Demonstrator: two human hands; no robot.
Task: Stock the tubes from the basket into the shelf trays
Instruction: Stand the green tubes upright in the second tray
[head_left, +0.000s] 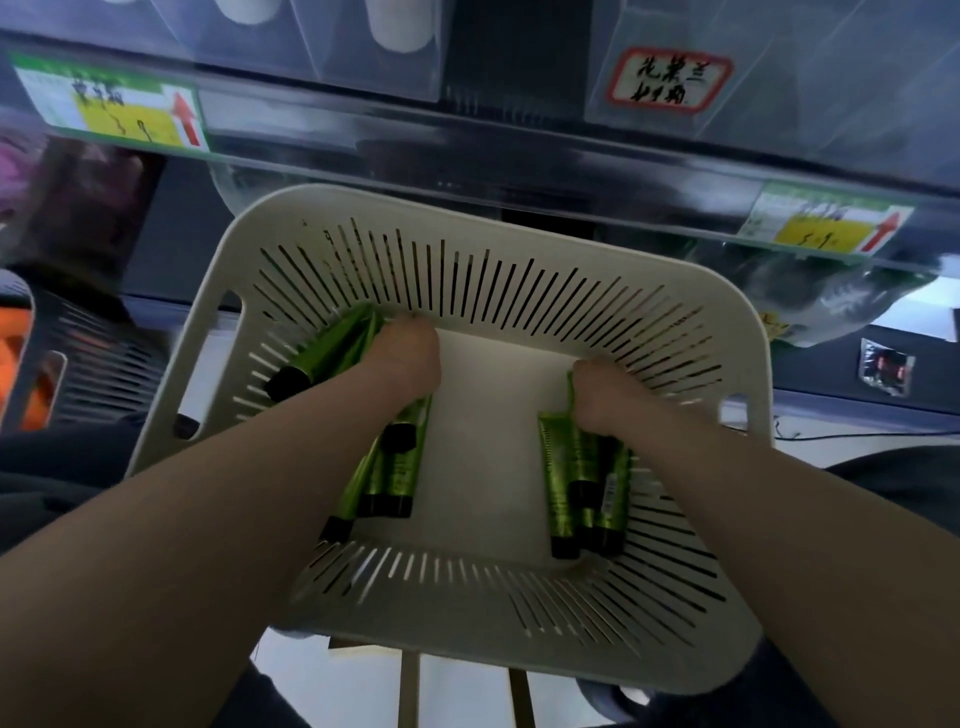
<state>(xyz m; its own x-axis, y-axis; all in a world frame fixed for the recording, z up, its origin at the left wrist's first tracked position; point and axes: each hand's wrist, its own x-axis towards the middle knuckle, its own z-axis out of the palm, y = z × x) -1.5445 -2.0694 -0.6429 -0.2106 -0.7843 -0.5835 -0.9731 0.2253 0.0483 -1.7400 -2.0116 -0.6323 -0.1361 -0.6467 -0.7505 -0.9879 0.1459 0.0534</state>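
Note:
Both of my hands reach down into a white slotted basket in front of me. Green tubes with black caps lie on its floor in two bunches. My left hand is curled around the left bunch of tubes, with more green tubes at the basket's far left corner. My right hand grips the crimped ends of the right bunch of tubes. The fingertips of both hands are hidden from view.
Clear shelf trays with a handwritten label run along the top, above shelf rails carrying yellow price tags. A dark slotted basket with orange items stands at the left. A bagged item hangs at the right.

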